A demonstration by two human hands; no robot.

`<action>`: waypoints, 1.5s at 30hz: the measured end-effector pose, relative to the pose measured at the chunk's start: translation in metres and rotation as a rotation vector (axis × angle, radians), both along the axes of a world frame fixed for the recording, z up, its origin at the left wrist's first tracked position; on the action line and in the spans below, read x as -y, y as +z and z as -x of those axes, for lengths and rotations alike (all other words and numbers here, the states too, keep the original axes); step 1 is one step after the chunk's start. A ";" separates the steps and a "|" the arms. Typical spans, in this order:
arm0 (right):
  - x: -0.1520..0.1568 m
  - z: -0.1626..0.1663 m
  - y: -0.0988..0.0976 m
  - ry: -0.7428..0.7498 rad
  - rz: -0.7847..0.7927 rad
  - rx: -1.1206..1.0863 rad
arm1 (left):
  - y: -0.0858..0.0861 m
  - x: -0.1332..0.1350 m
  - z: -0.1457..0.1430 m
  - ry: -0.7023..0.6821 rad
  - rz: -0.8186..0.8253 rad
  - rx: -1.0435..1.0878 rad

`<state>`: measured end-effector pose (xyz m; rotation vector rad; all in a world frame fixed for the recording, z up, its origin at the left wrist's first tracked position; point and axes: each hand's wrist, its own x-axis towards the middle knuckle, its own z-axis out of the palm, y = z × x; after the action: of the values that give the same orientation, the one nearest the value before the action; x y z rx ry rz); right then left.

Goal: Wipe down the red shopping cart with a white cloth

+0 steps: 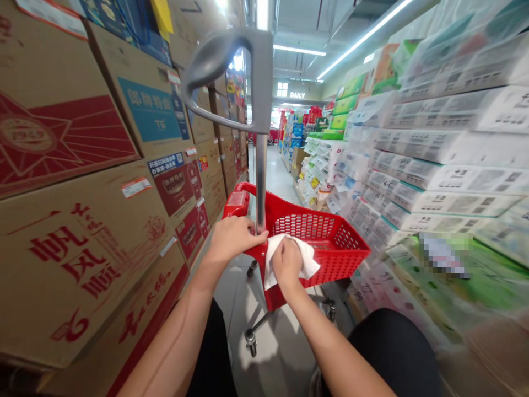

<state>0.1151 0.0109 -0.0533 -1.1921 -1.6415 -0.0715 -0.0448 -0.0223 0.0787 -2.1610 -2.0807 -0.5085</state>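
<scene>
The right hand (287, 260) bunched a white cloth (309, 260) on the near end of the red basket (343, 260). The left hand (233, 238) lay by the pole (261, 176); I couldn't tell if it gripped. The basket stood on wheels (251, 343), so a hard push might have rolled it. The floor (279, 179) looked pale and shiny. Boxes (144, 220) rose left, packs (430, 182) right, under long lights (363, 39).

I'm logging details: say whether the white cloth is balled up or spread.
Partly spread: loose edges of the white cloth fan out beyond the right hand, which hides the rest.
</scene>
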 end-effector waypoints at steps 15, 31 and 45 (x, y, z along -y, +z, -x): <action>-0.026 -0.169 -0.023 -0.230 0.500 0.451 | -0.002 -0.027 0.063 -0.034 0.050 0.090; -0.004 0.011 0.038 -0.148 0.300 0.389 | -0.009 -0.017 0.002 0.014 -0.100 0.147; -0.060 -0.190 -0.028 -0.278 0.453 0.557 | -0.018 -0.028 0.013 -0.037 -0.167 0.137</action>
<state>0.3049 0.0710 -0.0809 -1.8684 -2.0225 -0.2338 -0.0583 0.0062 0.0610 -2.1269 -1.9857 -0.8245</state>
